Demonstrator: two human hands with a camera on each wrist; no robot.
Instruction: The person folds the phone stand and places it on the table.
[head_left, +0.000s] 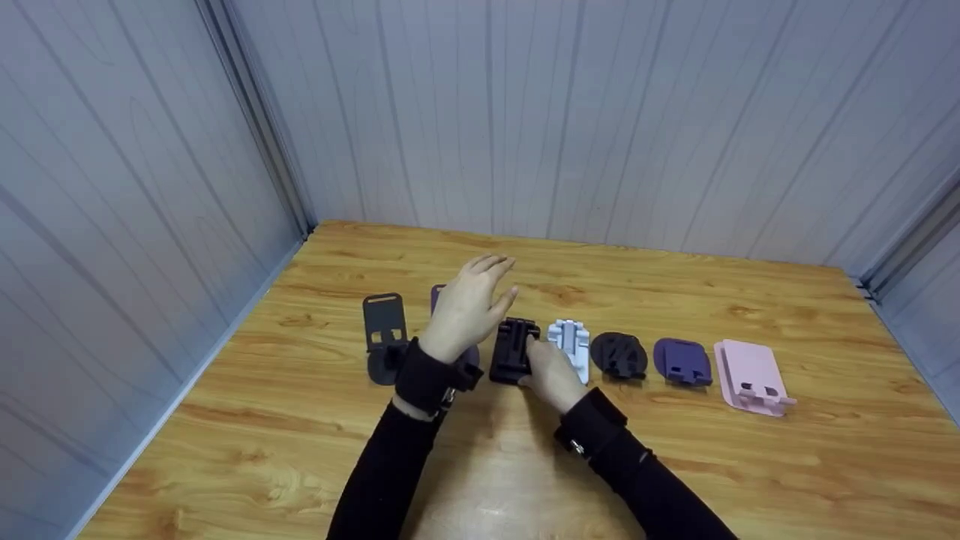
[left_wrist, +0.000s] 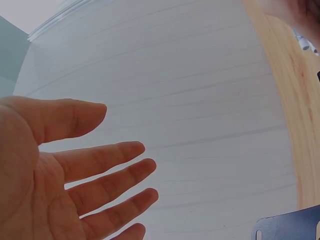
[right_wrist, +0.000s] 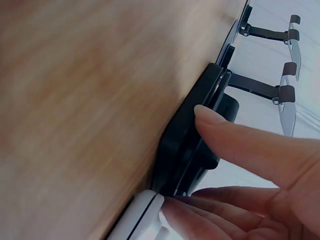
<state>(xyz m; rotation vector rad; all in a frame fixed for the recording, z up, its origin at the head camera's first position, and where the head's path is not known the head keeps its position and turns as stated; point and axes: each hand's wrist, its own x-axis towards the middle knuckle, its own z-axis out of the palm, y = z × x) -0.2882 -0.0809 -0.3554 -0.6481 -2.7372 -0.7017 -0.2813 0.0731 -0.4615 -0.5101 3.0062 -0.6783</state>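
Observation:
My right hand (head_left: pixel 556 375) holds a folded black phone stand (head_left: pixel 508 358) by its right side. In the right wrist view the thumb presses the near edge of the black stand (right_wrist: pixel 182 127), and the fingers reach round its side beside the white phone stand (right_wrist: pixel 137 214). My left hand (head_left: pixel 469 307) hovers with spread fingers over a purple phone stand (head_left: pixel 437 294), mostly hidden behind hand and wrist. Nothing lies in the left palm (left_wrist: pixel 50 200) in the left wrist view.
An unfolded dark grey phone stand (head_left: pixel 384 315) is at the row's left end. Right of the white stand (head_left: pixel 571 343) lie a round black stand (head_left: pixel 619 355), a dark purple one (head_left: pixel 682 361) and a pink one (head_left: pixel 752 371). Pale walls (head_left: pixel 525 112) enclose the wooden table (head_left: pixel 262 420).

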